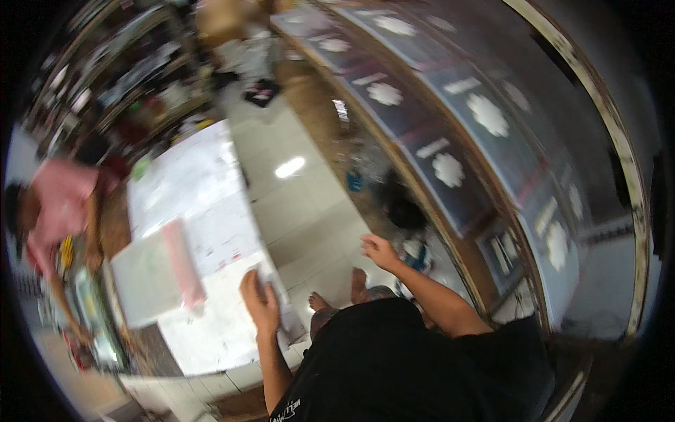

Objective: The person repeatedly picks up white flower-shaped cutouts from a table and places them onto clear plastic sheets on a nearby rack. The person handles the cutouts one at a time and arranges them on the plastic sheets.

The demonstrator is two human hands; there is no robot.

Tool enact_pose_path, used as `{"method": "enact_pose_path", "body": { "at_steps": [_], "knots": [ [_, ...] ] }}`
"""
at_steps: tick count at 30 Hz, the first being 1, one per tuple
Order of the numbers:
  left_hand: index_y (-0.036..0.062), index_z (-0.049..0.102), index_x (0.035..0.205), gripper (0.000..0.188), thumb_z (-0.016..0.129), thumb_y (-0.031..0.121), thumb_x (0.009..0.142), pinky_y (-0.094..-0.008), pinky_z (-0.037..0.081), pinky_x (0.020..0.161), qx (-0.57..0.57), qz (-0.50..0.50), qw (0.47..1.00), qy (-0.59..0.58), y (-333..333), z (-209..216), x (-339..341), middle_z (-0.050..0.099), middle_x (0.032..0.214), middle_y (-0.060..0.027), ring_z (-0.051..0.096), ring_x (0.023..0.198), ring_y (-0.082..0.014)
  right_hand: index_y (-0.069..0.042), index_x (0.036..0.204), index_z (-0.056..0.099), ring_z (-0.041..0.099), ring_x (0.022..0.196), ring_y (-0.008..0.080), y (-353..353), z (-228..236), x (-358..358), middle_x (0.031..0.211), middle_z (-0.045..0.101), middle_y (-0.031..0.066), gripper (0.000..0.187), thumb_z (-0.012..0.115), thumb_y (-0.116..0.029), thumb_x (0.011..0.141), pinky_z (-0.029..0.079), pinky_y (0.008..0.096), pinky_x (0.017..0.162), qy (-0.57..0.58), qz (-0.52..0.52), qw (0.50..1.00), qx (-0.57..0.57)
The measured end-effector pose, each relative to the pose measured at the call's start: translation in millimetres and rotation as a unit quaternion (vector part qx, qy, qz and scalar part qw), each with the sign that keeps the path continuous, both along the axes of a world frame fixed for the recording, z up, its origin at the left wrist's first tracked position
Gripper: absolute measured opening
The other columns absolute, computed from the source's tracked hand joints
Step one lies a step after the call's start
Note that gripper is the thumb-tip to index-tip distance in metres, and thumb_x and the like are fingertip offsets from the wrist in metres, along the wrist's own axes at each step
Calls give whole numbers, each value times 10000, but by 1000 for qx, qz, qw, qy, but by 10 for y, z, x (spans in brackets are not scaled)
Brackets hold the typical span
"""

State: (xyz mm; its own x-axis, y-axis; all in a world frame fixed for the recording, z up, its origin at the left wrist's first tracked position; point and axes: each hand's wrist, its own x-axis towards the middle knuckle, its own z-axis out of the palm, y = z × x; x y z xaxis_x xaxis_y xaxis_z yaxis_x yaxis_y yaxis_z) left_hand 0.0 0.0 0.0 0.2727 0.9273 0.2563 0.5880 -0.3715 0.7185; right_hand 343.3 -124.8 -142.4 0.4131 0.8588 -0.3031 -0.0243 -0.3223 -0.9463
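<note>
My left hand [261, 304] is held over the near right edge of a table covered with white sheets [214, 235]. Its thumb stands away from the fingers, and nothing is in it. Over the floor to the right, my right hand [380, 252] hangs in the air with loosely bent fingers, also holding nothing that I can see. A stack of clear plastic sheets or bags [149, 276] with a pink strip along one side lies on the white sheets, left of my left hand.
At the table's far left, a person in a pink top [65, 204] reaches toward a greenish roll [97, 320]. On my right runs a long rack of clear panels [485, 116] with white flower shapes. A tiled floor [302, 204] lies between. Crowded shelves [133, 63] stand behind.
</note>
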Motion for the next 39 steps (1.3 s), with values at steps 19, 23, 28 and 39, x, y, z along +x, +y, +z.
{"method": "enact_pose_path", "body": {
  "at_steps": [19, 23, 28, 39],
  "knots": [
    [-30, 564, 1282, 504, 690, 153, 829, -497, 368, 1108, 64, 266, 953, 132, -641, 61, -1967, 504, 1393, -223, 452, 1320, -411, 14, 1317, 528, 725, 838, 285, 339, -745, -950, 1099, 642, 158, 403, 599, -128, 947, 587, 380, 654, -32, 243, 926, -288],
    [-22, 565, 1280, 513, 683, 177, 822, -500, 365, 1105, 57, 276, 948, 145, -604, 72, -1936, 501, 1396, -204, 445, 1326, -397, 19, 1344, 501, 713, 904, 299, 577, -554, -1023, 1141, 627, 170, 421, 586, -149, 967, 582, 390, 714, -32, 238, 932, -271],
    [-7, 576, 1270, 500, 680, 175, 816, -498, 365, 1103, 77, 286, 945, 137, -616, 28, -1934, 509, 1384, -195, 452, 1320, -389, 38, 1314, 509, 719, 884, 306, 456, -599, -923, 1104, 633, 179, 401, 594, -110, 950, 588, 401, 684, -48, 229, 925, -298],
    [34, 621, 1236, 424, 693, 163, 838, -452, 384, 1087, 52, 289, 954, 53, -591, 11, -2007, 536, 1361, -183, 477, 1304, -371, 64, 1239, 562, 736, 747, 293, 52, -811, -820, 993, 681, 203, 364, 616, -75, 906, 560, 341, 530, -21, 207, 924, -322]
  ]
}}
